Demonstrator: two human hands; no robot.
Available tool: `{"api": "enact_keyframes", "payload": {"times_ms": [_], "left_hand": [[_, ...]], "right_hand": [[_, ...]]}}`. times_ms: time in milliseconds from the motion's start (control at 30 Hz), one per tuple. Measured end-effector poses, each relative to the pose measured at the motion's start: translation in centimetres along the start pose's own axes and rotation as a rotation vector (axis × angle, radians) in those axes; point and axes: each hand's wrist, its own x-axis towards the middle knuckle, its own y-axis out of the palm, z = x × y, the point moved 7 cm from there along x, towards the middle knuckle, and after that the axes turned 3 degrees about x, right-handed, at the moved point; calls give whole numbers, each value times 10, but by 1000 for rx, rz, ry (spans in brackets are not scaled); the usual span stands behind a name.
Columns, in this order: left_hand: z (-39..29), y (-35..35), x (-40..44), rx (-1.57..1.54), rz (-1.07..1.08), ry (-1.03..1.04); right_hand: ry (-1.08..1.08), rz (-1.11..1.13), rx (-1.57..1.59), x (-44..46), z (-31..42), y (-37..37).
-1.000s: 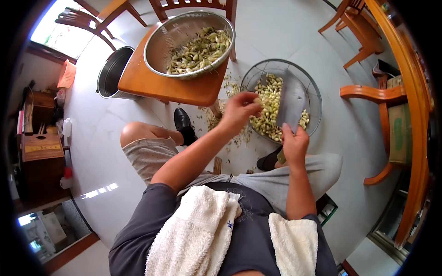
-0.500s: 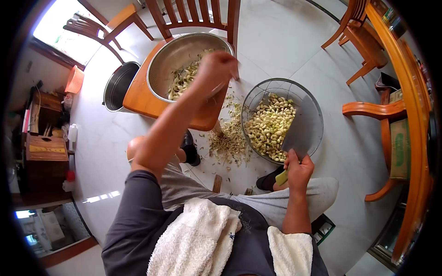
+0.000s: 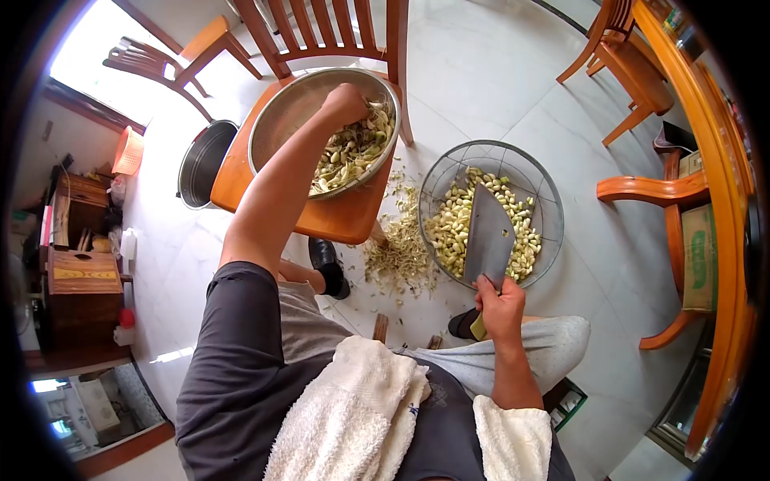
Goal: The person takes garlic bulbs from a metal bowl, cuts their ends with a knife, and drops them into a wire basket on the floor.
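Observation:
My left hand [image 3: 345, 104] is inside the large metal bowl [image 3: 277, 132] on the chair, at the edge of a heap of untrimmed pale bulbs [image 3: 353, 152] with stringy stems. Its fingers look curled, but what they grip is hidden. My right hand [image 3: 501, 311] is closed around the greenish handle of a cleaver [image 3: 488, 236]. The broad grey blade lies above the wire basket [image 3: 553, 188], covering part of the trimmed pale bulbs [image 3: 449, 224]; whether it touches them I cannot tell.
The bowl's wooden chair [image 3: 353, 220] stands ahead on the left. A pile of trimmings [image 3: 401, 252] lies on the floor between chair and basket. A dark bucket [image 3: 207, 164] is at the left; a wooden table [image 3: 722, 264] and a carton [image 3: 700, 256] are at the right.
My left hand has moved left and lower into the bowl, and the bowl's heap now shows on the right side. The cleaver has swung left over the basket, its blade more upright.

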Motion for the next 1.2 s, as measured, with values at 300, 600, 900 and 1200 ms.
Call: {"api": "enact_keyframes", "payload": {"times_ms": [300,600,900,1200], "left_hand": [[14,-91,-111,-900,-87,66],[-42,-4,-270,-1607,411,-18],[-50,45,-312,-1690,433,-100],[-44,58,-312,-1650,415,-142]], "right_hand": [[-103,39,-34,-10,11,7],[-823,90,-373,-53,71,50],[-958,186,-583,-71,66,64],[-954,203,-633,-72,63,65]]}}
